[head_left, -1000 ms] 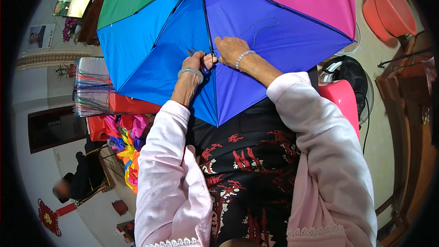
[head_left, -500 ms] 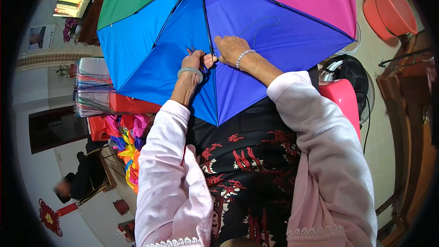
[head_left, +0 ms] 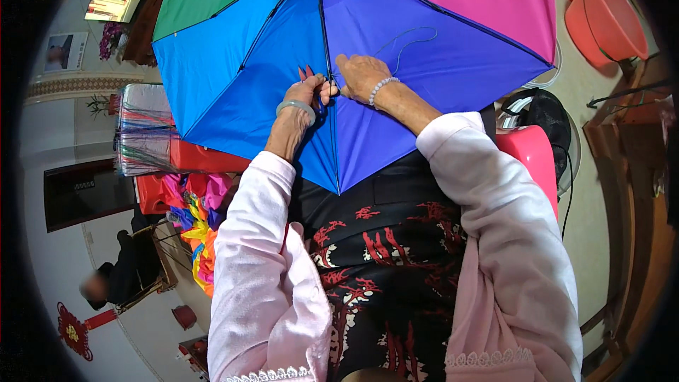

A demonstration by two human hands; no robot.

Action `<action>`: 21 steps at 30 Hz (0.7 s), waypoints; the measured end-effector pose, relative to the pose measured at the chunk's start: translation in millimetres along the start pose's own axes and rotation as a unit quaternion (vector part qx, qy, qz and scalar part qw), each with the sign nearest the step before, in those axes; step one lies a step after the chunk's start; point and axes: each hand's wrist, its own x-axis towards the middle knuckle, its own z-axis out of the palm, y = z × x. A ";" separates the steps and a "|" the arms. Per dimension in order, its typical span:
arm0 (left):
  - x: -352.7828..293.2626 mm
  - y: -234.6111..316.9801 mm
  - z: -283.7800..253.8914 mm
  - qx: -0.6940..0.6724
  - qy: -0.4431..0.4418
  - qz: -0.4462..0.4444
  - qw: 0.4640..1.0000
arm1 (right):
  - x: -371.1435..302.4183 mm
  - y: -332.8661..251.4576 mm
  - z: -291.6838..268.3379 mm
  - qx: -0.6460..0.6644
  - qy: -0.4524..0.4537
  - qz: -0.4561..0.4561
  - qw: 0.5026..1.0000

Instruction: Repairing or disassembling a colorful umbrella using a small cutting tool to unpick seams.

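Note:
An open umbrella [head_left: 438, 71] with panels of several colours lies across my lap, its inner side with black ribs [head_left: 323, 25] facing me. My left hand [head_left: 304, 95] is closed round small scissors [head_left: 305, 72]; their pointed blades stick out above the fingers and a blue handle shows below. Its fingertips meet the rib between the blue and purple panels. On the other side of that rib, my right hand [head_left: 364, 78] is closed in a pinch at the same spot. A dark thread [head_left: 414, 41] loops from it over the purple panel; any needle is too small to see.
At left stand a stack of wrapped bundles [head_left: 145, 131] and a heap of colourful cloth [head_left: 201, 223]. A pink seat [head_left: 527, 155] and a black bag [head_left: 548, 117] are at my right. Farther right are a red basin [head_left: 605, 18] and wooden furniture [head_left: 622, 170]. A person in black [head_left: 127, 269] sits far left.
My left hand has turned slightly and its fingers have curled closer at the rib, the scissors' tips shifting right. My right hand stays nearly in place. The view has moved a little.

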 end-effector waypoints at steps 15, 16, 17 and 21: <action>10.5 -0.6 -14.8 0.012 -0.115 -0.028 0.993 | 3.6 -4.5 17.3 0.017 0.055 -0.020 0.998; 10.9 -1.7 -14.3 0.018 -0.120 -0.023 0.992 | 5.2 -1.7 19.2 0.033 0.053 -0.022 0.998; 8.7 -1.3 -13.1 0.023 -0.124 -0.017 0.992 | 5.9 1.9 19.1 0.030 0.051 -0.027 0.998; 0.2 -0.6 -5.1 0.033 -0.093 0.001 0.995 | 8.1 8.8 13.1 0.078 0.060 -0.045 0.994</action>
